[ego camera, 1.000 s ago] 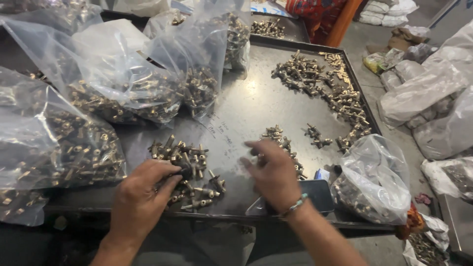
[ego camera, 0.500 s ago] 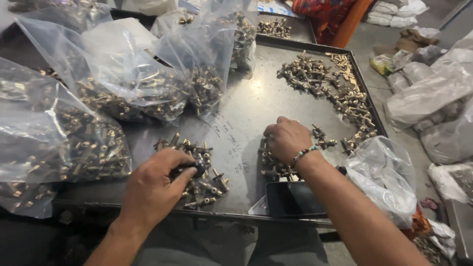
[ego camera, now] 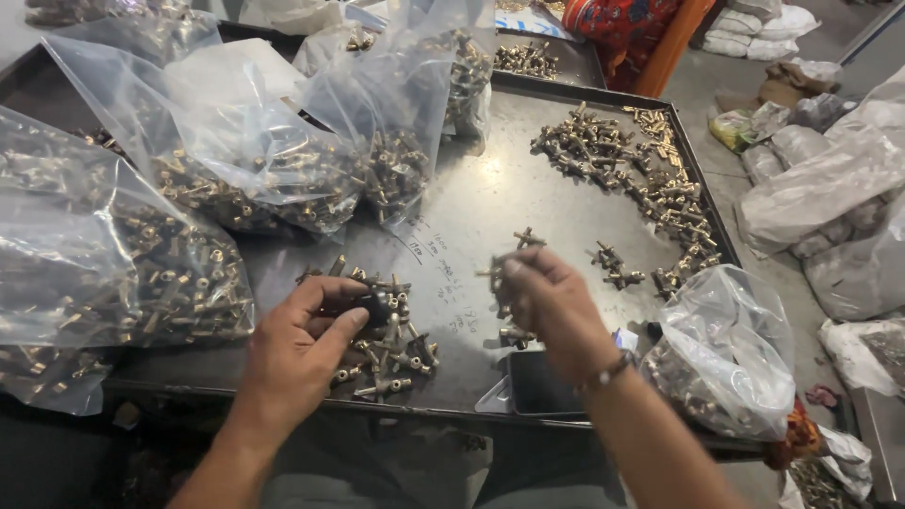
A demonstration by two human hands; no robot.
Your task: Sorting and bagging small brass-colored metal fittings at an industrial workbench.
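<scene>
My left hand (ego camera: pixel 300 351) rests on a small pile of brass fittings (ego camera: pixel 396 330) at the near edge of a grey metal tray (ego camera: pixel 471 203), its fingers curled round a small dark part (ego camera: pixel 375 307). My right hand (ego camera: pixel 551 309) is raised just above the tray, pinching several brass fittings (ego camera: pixel 509 259) between its fingertips. A bracelet circles that wrist. A few loose fittings (ego camera: pixel 617 267) lie just right of that hand.
Clear plastic bags full of brass fittings (ego camera: pixel 113 273) crowd the tray's left and back. A long heap of fittings (ego camera: pixel 641 179) runs along the right rim. Another filled bag (ego camera: pixel 726 353) sits at the near right corner, by a dark phone-like slab (ego camera: pixel 542 386).
My right hand reached out to the small cluster in mid-tray, then drew back and lifted with fittings in its fingers. My left hand stayed on the near pile.
</scene>
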